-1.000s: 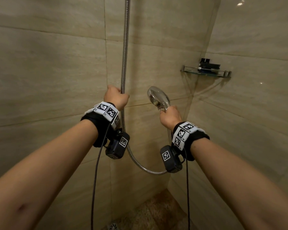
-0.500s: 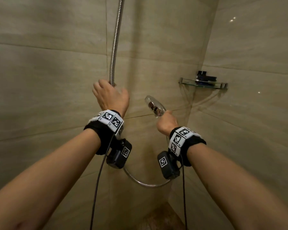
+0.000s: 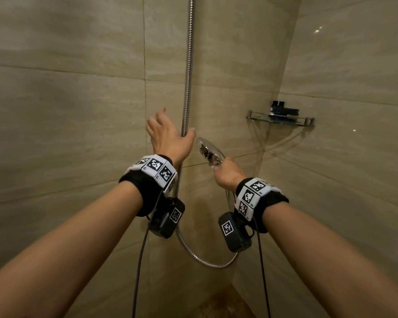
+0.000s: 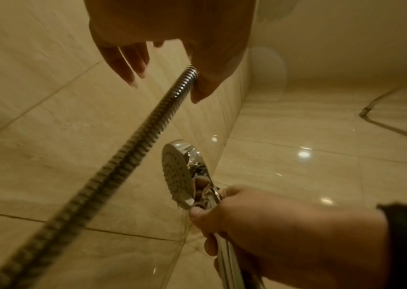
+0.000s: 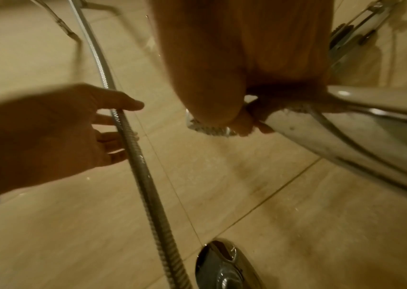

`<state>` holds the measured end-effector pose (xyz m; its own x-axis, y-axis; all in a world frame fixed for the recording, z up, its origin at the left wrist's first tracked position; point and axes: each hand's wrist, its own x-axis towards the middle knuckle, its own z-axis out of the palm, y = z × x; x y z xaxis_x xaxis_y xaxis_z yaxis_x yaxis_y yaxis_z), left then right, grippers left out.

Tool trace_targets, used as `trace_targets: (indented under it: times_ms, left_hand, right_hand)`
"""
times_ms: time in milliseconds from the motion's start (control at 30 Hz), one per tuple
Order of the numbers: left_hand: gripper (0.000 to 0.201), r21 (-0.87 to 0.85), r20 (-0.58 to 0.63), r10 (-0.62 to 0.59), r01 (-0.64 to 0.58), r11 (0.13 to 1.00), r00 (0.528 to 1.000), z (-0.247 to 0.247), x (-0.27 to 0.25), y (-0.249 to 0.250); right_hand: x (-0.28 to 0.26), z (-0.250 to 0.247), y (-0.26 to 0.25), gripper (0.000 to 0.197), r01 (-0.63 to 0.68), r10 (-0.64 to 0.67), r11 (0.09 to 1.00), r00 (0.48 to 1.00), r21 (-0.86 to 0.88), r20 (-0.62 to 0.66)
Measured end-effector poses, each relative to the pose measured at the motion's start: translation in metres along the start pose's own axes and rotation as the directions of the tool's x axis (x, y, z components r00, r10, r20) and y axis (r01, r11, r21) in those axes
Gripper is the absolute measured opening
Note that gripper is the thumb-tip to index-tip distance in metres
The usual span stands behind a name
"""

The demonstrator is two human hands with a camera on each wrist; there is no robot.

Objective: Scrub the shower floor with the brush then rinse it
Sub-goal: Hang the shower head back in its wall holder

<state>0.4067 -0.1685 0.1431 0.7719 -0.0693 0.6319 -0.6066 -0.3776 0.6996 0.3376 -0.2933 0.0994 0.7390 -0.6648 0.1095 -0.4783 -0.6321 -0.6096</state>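
My right hand (image 3: 228,173) grips the handle of the chrome shower head (image 3: 208,151), whose face points left toward the wall. The ribbed metal hose (image 3: 188,65) hangs down the wall, loops below my wrists and comes back up to the handle. My left hand (image 3: 168,136) is open beside the hose, fingers spread and straight, and the hose runs between thumb and fingers. In the left wrist view the hose (image 4: 133,152) passes by the thumb, and the shower head (image 4: 175,172) shows its nozzle face. No brush is in view, and only a brown strip of floor (image 3: 223,306) shows.
A glass corner shelf (image 3: 308,121) on the right wall carries a dark object (image 3: 283,109). Beige tiled walls meet in the corner just behind my hands. A chrome mixer control (image 5: 222,267) sits on the wall below the hose in the right wrist view.
My left hand has let go of the hose and opened, fingers now spread beside it. The right hand keeps its grip on the shower head, tilted more to the left.
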Motion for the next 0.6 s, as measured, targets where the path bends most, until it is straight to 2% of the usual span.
trace_targets:
  times_ms: [67, 100, 167, 200, 233, 267, 333, 433, 533, 600]
  left_hand:
    - [0.08, 0.034, -0.118, 0.15, -0.147, 0.989, 0.982, -0.002, 0.004, 0.007]
    - [0.072, 0.076, -0.184, 0.244, -0.234, 0.969, 0.952, -0.004, 0.006, 0.012]
    - [0.048, 0.138, -0.295, 0.412, -0.388, 0.911, 0.862, -0.007, 0.01, 0.023]
    - [0.036, 0.147, -0.315, 0.465, -0.442, 0.885, 0.827, -0.008, 0.013, 0.029]
    - [0.027, 0.139, -0.293, 0.498, -0.479, 0.867, 0.816, -0.007, 0.015, 0.036]
    - [0.02, 0.118, -0.23, 0.511, -0.497, 0.86, 0.829, -0.006, 0.017, 0.041]
    - [0.016, 0.092, -0.037, 0.462, -0.457, 0.885, 0.886, -0.002, 0.022, 0.048]
    - [0.021, 0.092, 0.183, 0.254, -0.274, 0.957, 0.95, 0.007, 0.032, 0.053]
    - [0.029, 0.08, 0.312, 0.055, -0.084, 0.993, 0.949, 0.012, 0.045, 0.054]
    - [0.035, 0.073, 0.364, 0.001, -0.03, 0.997, 0.931, 0.01, 0.052, 0.054]
  right_hand:
    - [0.008, -0.005, -0.004, 0.044, 0.006, -0.005, 1.0, 1.0, 0.027, -0.014]
    - [0.01, -0.008, -0.007, 0.046, 0.007, -0.005, 0.998, 0.999, 0.069, -0.036]
    - [0.013, -0.014, -0.013, 0.047, 0.02, -0.003, 0.988, 0.994, 0.156, -0.11]
    - [0.012, -0.016, -0.016, 0.045, 0.041, -0.009, 0.982, 0.985, 0.183, -0.172]
    - [0.013, -0.019, -0.018, 0.043, 0.068, -0.02, 0.979, 0.971, 0.194, -0.238]
    - [0.013, -0.021, -0.02, 0.04, 0.091, -0.034, 0.978, 0.958, 0.189, -0.284]
    - [0.017, -0.025, -0.023, 0.04, 0.098, -0.061, 0.986, 0.964, 0.132, -0.259]
    - [0.024, -0.03, -0.025, 0.04, 0.077, -0.069, 0.996, 0.984, 0.043, -0.167]
    - [0.027, -0.035, -0.027, 0.039, 0.083, -0.073, 0.995, 0.982, 0.052, -0.173]
    - [0.03, -0.038, -0.029, 0.036, 0.097, -0.085, 0.994, 0.977, 0.051, -0.195]
